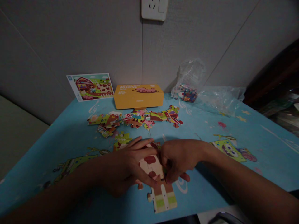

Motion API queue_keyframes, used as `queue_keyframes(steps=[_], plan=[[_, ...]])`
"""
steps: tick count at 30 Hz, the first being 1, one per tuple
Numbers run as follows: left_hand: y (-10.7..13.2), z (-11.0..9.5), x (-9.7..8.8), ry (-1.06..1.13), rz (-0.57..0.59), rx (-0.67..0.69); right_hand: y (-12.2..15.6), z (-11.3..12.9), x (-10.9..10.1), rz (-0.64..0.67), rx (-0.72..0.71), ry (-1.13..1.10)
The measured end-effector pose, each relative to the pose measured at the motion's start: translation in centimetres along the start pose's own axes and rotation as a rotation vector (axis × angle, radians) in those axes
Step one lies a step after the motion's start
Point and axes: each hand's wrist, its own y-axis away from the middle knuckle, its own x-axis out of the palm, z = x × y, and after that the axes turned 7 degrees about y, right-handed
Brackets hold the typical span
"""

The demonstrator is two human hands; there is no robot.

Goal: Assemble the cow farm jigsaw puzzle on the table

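Puzzle (pixel 150 166): part-joined, brown-on-cream cow-patch pattern; lies on table nr the front edge, under & betw. both hands.
Fence-&-grass pc (pixel 160 201): nearest end of puzzle, knob out to L.
L hand (pixel 130 163): palm down, fingers spread over puzzle, thumb angled twd its near end.
R hand (pixel 178 155): at puzzle's R edge, fingers mostly curled, a fingertip down by the fence pc; can't tell if it's pinching anything.
Green pcs (pixel 122 137): just beyond L hand, partly hidden by it; can't tell if joined on.
Loose pcs (pixel 156 116): mixed colours, strung across table beyond the hands, some overlapping.
Box (pixel 139 98): yellow, "LEVEL UP! PUZZLES", behind loose pcs, nr wall (pixel 93 37).
Picture card (pixel 95 87): farm scene, leaning upright, L of box.
Clear bag (pixel 192 70): R of box, more pcs inside.
Table (pixel 198 124): blue cover, cartoon prints.
Socket (pixel 153 9): white, on wall above box.
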Motion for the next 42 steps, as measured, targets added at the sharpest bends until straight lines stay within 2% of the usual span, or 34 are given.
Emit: queue_keyframes(steps=[14,20,22,23,24,26,28,30,31,33,36,39,42], plan=[[-0.1,0.1,0.5,-0.022,-0.039,0.031,0.4,1.7,0.1,0.008,0.012,-0.150],[-0.3,0.5,0.6,-0.017,-0.040,0.037,0.1,1.6,0.4,-0.083,0.021,-0.043],[-0.2,0.9,0.6,-0.013,-0.074,0.060,0.0,1.1,0.2,-0.193,0.017,0.014],[-0.1,1.2,0.6,-0.017,-0.105,0.069,-0.1,0.7,0.0,-0.297,0.016,0.040],[0.1,1.6,0.7,-0.030,-0.142,0.075,-0.1,0.2,-0.4,-0.443,0.025,0.060],[0.4,2.4,0.9,-0.081,-0.244,0.064,0.0,-1.3,-1.4,-0.825,0.087,0.099],[0.6,3.4,1.1,-0.148,-0.376,0.034,0.1,-3.1,-2.5,-1.196,0.240,0.151],[0.7,4.2,1.2,-0.199,-0.514,-0.007,0.2,-4.8,-3.3,-1.390,0.405,0.198],[0.7,4.5,1.2,-0.212,-0.575,-0.031,0.2,-5.6,-3.6,-1.419,0.435,0.243],[0.8,5.1,1.1,-0.234,-0.661,-0.077,0.2,-6.9,-3.8,-1.400,0.470,0.352],[0.9,5.6,0.8,-0.281,-0.717,-0.141,0.0,-7.7,-3.9,-1.336,0.479,0.422],[1.0,5.8,0.5,-0.301,-0.746,-0.159,0.1,-7.7,-4.0,-1.338,0.433,0.363],[1.0,5.8,0.4,-0.283,-0.754,-0.157,0.5,-7.4,-4.3,-1.392,0.392,0.187]])
